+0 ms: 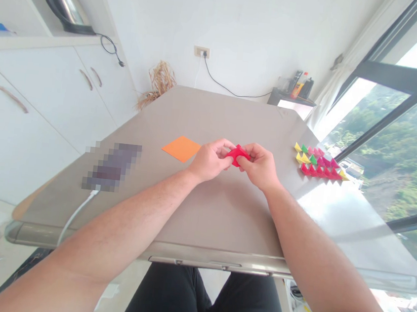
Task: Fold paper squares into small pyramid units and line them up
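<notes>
A small red piece of folded paper (237,153) is held up between my two hands above the middle of the table. My left hand (211,159) pinches its left side, thumb in front. On the other side my right hand (259,164) grips it the same way. The fingers hide parts of its edges. Close by my left hand, an orange sheet of paper (181,148) lies flat on the table. Off to the right stand rows of small folded paper pieces (318,171) in yellow, green, pink and red.
The grey table (220,217) extends around my arms. On its left lies a blurred dark device (112,168) with a white cable (78,212). Behind the table are a low cabinet with bottles (292,98) and dried stalks (160,81). Windows (382,129) run along the right.
</notes>
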Demonstrator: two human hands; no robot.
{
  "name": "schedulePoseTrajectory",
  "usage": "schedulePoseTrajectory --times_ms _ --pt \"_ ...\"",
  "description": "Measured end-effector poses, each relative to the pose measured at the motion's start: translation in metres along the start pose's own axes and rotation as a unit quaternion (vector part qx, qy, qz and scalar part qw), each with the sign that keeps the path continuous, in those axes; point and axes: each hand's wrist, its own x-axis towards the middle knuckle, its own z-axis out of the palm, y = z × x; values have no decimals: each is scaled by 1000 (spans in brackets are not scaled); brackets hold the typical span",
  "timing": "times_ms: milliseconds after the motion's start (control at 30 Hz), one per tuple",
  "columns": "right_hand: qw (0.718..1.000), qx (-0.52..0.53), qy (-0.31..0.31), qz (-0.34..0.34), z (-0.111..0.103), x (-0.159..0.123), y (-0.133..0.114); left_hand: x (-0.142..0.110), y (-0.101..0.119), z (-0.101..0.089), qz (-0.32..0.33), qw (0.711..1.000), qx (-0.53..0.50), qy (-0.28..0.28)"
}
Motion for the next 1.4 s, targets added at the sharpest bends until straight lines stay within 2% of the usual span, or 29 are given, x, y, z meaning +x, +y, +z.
schedulePoseTrajectory --times_ms 267,433,933,1167,1400 --pt "999 45 3 0 -3 0 -2 2 1 -2 -45 993 -110 -2" --pt "993 111 -46 2 -8 2 -2 4 2 -4 -40 989 -130 54" --pt "994 102 -22 8 -9 4 -1 4 2 -4 -15 991 -117 64" --pt "997 74 -33 -8 -11 4 2 3 0 -4 -2 992 -110 56" --pt "997 73 -18 -20 -11 4 1 3 1 -4 2 991 -122 51"
